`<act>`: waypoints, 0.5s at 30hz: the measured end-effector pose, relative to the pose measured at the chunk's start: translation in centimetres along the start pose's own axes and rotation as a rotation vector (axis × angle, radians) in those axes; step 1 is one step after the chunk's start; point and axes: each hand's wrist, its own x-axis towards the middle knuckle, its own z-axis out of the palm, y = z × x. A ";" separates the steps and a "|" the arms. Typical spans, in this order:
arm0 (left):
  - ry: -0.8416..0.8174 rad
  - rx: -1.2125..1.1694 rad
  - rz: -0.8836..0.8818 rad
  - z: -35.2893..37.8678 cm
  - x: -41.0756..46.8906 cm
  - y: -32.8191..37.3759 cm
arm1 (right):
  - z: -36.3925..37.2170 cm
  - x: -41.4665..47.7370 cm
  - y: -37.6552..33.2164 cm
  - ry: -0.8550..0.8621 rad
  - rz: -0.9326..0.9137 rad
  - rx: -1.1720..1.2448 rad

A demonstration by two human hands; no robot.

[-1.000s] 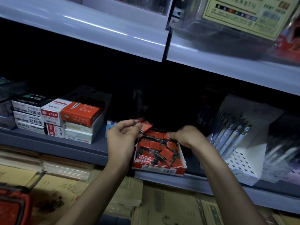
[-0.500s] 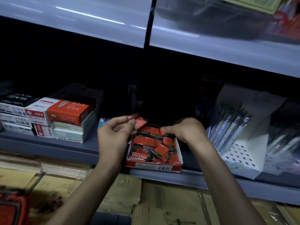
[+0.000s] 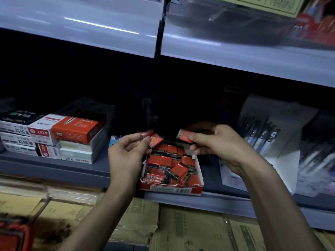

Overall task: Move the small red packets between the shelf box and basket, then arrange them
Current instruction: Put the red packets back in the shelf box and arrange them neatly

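Just above the grey shelf's (image 3: 54, 169) red box (image 3: 170, 190), left hand (image 3: 126, 154) pinches two packets (image 3: 153, 139), right hand (image 3: 223, 147) a third packet (image 3: 183, 135).

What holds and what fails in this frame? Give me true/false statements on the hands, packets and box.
1. The left hand holds two packets. True.
2. The right hand is empty. False: it pinches one packet.
3. The box is empty. False: loose packets lie jumbled in it.
4. The box sits at the front edge of the shelf. True.
5. The pens stand left of the box. False: they stand to its right.
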 end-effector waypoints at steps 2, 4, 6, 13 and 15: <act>0.004 -0.002 0.004 0.1 0.0 -0.1 | -0.3 0.4 0.8 0.041 -0.015 -0.124; 0.015 0.008 0.016 0.2 0.1 -0.1 | -0.3 1.0 1.4 0.122 -0.038 -0.280; 0.016 0.014 0.026 0.2 0.1 -0.2 | 0.0 1.7 1.9 0.200 -0.039 -0.353; -0.001 0.034 0.046 0.0 0.1 -0.4 | 1.1 3.4 2.9 0.157 0.006 -0.431; -0.009 0.027 0.045 -0.1 0.1 -0.4 | 1.1 3.5 2.9 0.150 0.037 -0.421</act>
